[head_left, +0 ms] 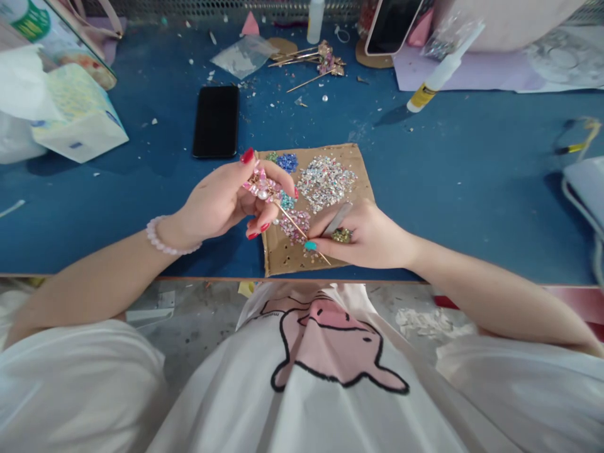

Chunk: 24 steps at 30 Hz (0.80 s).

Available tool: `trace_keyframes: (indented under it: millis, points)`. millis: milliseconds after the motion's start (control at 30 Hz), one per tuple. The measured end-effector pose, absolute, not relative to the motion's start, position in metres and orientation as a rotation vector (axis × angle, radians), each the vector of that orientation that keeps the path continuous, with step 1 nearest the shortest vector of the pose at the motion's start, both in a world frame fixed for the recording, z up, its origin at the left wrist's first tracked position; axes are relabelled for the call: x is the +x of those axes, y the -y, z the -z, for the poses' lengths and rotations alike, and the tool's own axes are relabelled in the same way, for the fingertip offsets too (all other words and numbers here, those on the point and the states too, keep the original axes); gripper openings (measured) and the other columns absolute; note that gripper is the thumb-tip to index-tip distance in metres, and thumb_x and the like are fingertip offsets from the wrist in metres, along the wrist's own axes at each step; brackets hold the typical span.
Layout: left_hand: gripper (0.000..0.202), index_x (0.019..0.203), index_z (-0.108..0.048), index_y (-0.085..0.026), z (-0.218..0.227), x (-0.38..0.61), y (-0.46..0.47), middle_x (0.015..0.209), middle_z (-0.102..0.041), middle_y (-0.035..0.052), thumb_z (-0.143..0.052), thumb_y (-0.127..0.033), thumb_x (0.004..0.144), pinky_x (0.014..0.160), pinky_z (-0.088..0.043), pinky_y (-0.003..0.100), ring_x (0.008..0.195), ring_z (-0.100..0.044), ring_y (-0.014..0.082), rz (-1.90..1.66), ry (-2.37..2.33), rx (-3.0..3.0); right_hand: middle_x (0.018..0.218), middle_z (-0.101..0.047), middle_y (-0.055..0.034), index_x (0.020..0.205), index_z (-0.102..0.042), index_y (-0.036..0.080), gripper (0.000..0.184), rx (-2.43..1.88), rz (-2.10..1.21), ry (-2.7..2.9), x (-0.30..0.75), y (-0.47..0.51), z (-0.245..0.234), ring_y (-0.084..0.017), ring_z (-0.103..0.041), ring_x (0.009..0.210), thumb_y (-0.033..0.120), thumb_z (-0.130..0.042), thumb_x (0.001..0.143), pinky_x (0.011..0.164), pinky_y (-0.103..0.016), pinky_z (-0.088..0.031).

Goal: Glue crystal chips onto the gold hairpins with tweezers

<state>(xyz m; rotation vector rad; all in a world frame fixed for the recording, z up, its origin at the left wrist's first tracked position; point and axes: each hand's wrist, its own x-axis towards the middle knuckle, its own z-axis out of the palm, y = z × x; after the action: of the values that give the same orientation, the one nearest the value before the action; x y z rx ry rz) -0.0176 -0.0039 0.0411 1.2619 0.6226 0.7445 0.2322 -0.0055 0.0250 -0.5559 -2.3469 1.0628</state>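
Observation:
My left hand (219, 198) pinches the decorated head of a hair stick (262, 186), with pink petal-like stones and a white pearl on it. Its thin gold shaft slants down to the right, toward my right thumb. In my right hand (377, 236) is a pair of metal tweezers (338, 218); their tips are hidden by the fingers, and I cannot tell whether they touch the shaft. Beneath both hands lies a piece of cardboard (362, 179) bearing piles of clear rhinestones (326, 181), blue stones (287, 162), teal stones (287, 201) and pink stones (295, 225).
Left of the cardboard, a black phone (216, 121) lies flat. Several finished hair sticks (325, 61) and a plastic bag (245, 55) are farther back. A glue bottle (431, 85) stands at the back right, a tissue pack (80, 116) at the left. The table's front edge (226, 277) is close to me.

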Motion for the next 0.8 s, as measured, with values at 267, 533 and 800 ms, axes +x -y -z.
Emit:
trace_keyframes:
  millis: [267,533,800]
  points:
    - [0.048,0.092,-0.059,-0.012,-0.04,-0.016,0.002,0.048,-0.057,-0.0029,-0.029,-0.045,0.108,0.042,-0.043,0.018,0.037,-0.051,0.0068,-0.753,-0.628,1.244,0.09,-0.078,-0.0044,0.089,-0.074,0.016,0.011,-0.451,-1.098,2.3,0.235,0.001,-0.028,-0.012,-0.074,0.083,0.021,-0.066,0.094,0.077,-0.025,-0.057]
    - [0.05,0.083,-0.063,-0.009,-0.037,-0.014,-0.004,0.04,-0.049,-0.0031,-0.03,-0.04,0.106,0.035,-0.031,0.019,0.032,-0.043,0.0067,-0.854,-0.653,1.266,0.094,-0.079,-0.0038,0.094,-0.079,0.02,0.008,-0.548,-1.027,2.231,0.237,-0.004,-0.026,-0.013,-0.074,0.086,0.022,-0.071,0.092,0.08,-0.027,-0.06]
    - [0.049,0.071,-0.061,-0.011,-0.031,-0.011,-0.01,0.043,-0.044,-0.004,-0.037,-0.041,0.101,0.033,-0.025,0.018,0.032,-0.04,0.0049,-0.794,-0.652,1.234,0.082,-0.078,-0.0027,0.087,-0.076,0.017,0.008,-0.648,-0.722,2.305,0.233,0.002,-0.019,-0.013,-0.07,0.072,0.023,-0.074,0.091,0.072,-0.026,-0.056]
